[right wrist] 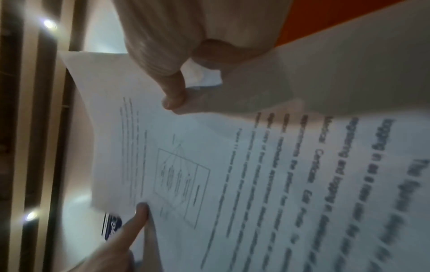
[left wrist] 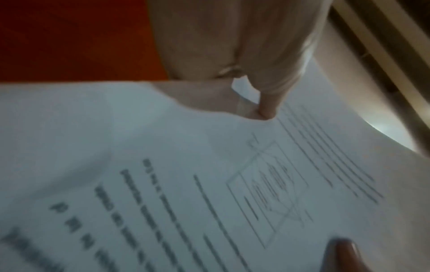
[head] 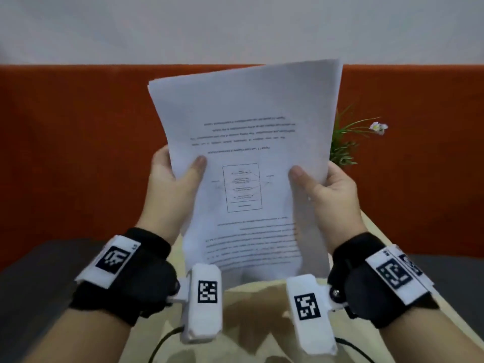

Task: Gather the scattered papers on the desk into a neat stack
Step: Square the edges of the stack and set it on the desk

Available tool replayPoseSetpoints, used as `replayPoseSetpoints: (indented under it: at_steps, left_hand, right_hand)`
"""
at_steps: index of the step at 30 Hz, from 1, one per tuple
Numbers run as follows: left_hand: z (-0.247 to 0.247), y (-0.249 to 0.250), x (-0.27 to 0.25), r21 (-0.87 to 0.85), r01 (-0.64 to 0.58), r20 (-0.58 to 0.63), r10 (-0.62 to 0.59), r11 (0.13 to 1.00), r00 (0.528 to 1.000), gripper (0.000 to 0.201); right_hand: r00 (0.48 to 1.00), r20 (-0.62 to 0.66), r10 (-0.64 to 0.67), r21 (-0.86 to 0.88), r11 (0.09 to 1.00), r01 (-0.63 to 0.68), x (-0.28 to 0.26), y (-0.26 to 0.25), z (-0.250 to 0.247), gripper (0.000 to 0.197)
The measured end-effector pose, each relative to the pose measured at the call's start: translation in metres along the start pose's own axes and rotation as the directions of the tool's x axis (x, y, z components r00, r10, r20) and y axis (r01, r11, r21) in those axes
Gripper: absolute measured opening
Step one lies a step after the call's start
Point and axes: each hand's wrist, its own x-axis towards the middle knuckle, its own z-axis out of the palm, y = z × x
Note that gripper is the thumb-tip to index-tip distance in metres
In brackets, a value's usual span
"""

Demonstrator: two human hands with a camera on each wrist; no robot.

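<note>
A bundle of white printed papers (head: 246,142) stands nearly upright above the beige desk (head: 262,305), its bottom edge close to the desk top. The top sheet shows text lines and a boxed diagram, upside down to me. My left hand (head: 178,174) grips the bundle's left edge, thumb on the front, fingers behind. My right hand (head: 322,184) grips the right edge the same way. The sheets' top edges are slightly uneven. The left wrist view shows the papers (left wrist: 163,165) and a thumb (left wrist: 267,103). The right wrist view shows the papers (right wrist: 279,165) pinched by my thumb (right wrist: 174,95).
An orange partition (head: 78,153) runs behind the desk under a pale wall. A green plant with a small white flower (head: 377,127) stands behind the papers at the right. Dark surfaces flank the desk on both sides. A black cable (head: 162,344) trails near my left wrist.
</note>
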Motion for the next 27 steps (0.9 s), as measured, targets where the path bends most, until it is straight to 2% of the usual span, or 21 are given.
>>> replayPoseSetpoints:
  at_steps: [2,4,6,9,12,15,19,21,24,27]
  left_hand:
    - [0.006,0.0,0.001,0.028,-0.094,-0.04,0.095,0.995,0.995,0.023]
    - [0.01,0.005,0.001,0.014,-0.169,-0.065,0.17,0.986,0.983,0.014]
    - [0.013,0.006,-0.001,0.058,-0.224,-0.08,0.228,0.973,0.97,0.017]
    - [0.02,0.001,-0.006,0.114,-0.228,-0.111,0.24,0.967,0.964,0.029]
    - [0.022,0.002,-0.004,0.12,-0.237,-0.159,0.254,0.964,0.954,0.019]
    - [0.017,0.002,-0.006,0.121,-0.286,-0.192,0.305,0.951,0.933,0.02]
    - [0.02,-0.011,-0.02,0.161,-0.216,-0.128,0.238,0.963,0.963,0.02]
    - [0.023,-0.007,-0.016,0.179,-0.247,-0.145,0.274,0.952,0.951,0.018]
    - [0.024,0.003,-0.008,0.176,-0.299,-0.195,0.331,0.938,0.923,0.025]
    - [0.023,-0.005,-0.014,0.188,-0.255,-0.168,0.287,0.949,0.943,0.031]
  right_hand:
    - [1.0,0.012,-0.014,0.007,1.0,0.014,-0.004,0.0,0.004,0.016]
    - [0.996,-0.02,-0.091,-0.072,0.993,0.089,-0.004,-0.002,0.004,0.017]
    - [0.988,-0.054,-0.145,-0.107,0.984,0.139,-0.003,-0.001,0.001,0.018]
    - [0.992,-0.045,-0.116,-0.067,0.991,0.113,-0.004,0.004,0.003,0.018]
    - [0.987,-0.076,-0.139,-0.044,0.99,0.136,0.0,0.0,0.008,0.013]
    - [0.973,-0.118,-0.2,0.01,0.979,0.203,0.007,-0.009,0.005,0.013]
    - [0.991,-0.05,-0.125,0.022,0.992,0.126,-0.001,-0.002,0.01,0.01]
    - [0.989,-0.041,-0.14,0.006,0.99,0.14,0.003,-0.006,0.015,0.011]
    - [0.974,-0.075,-0.215,-0.032,0.977,0.213,0.012,-0.017,0.016,0.013]
    - [0.976,-0.11,-0.188,-0.123,0.977,0.175,0.005,-0.003,0.011,0.013]
